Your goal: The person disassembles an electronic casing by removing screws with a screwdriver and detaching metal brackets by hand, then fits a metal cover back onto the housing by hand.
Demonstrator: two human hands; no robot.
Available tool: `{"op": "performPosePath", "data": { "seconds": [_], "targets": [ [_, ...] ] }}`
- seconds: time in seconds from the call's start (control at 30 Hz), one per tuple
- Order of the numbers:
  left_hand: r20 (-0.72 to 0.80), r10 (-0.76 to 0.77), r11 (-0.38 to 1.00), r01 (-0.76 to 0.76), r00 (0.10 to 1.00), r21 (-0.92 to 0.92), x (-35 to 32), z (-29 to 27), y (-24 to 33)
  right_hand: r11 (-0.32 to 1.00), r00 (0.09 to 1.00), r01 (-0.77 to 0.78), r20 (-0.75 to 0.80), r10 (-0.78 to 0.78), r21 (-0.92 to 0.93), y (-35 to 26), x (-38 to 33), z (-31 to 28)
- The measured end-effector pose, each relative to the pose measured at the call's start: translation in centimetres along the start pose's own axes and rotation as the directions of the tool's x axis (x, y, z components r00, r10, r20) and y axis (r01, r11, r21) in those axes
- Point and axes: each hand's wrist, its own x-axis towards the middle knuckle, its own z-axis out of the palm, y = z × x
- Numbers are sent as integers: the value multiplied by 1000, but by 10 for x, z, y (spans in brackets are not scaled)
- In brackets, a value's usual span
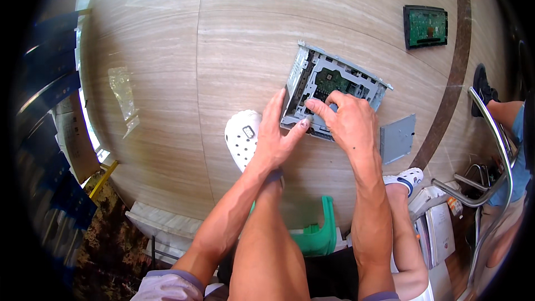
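Observation:
An opened metal-cased electronic unit [365, 79] lies tilted on the floor in front of me, with a green circuit board [330, 81] showing inside its grey frame. My left hand [274, 132] holds the near left corner, fingers along the side wall and thumb over the near edge. Over the near part of the frame, my right hand [350, 120] is closed with its thumb and fingers bent down into the unit. A small bluish-grey bit shows beneath those fingers; what they grip is mostly hidden.
A flat grey metal plate [397, 139] lies right of the unit. Farther right sits a black-framed panel with a green board [429, 25]. White clogs [241, 138] are on my feet, near a green plastic stool [323, 234]. Another person's leg [507, 117] and a chrome chair frame [493, 122] stand at right.

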Motion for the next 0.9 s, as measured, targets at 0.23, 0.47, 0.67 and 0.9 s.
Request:
{"op": "performPosePath", "data": {
  "seconds": [0.23, 0.47, 0.67, 0.9],
  "targets": [
    [-36, 8, 1000, -9, 999, -16, -1, 2, 2, 999, 999, -34, 2, 34, 7, -2, -2, 2],
    [-61, -4, 1000, 5, 998, 25, -1, 3, 1, 1000, 1000, -5, 24, 5, -4, -3, -3, 2],
    [-49, -22, 1000, 23, 999, 20, -1, 3, 0, 999, 999, -16, 39, 14, 46, -4, -7, 1],
    [-62, 9, 1000, -9, 998, 2, 0, 6, -4, 999, 999, 19, 33, -21, 43, -2, -7, 0]
  ]
}}
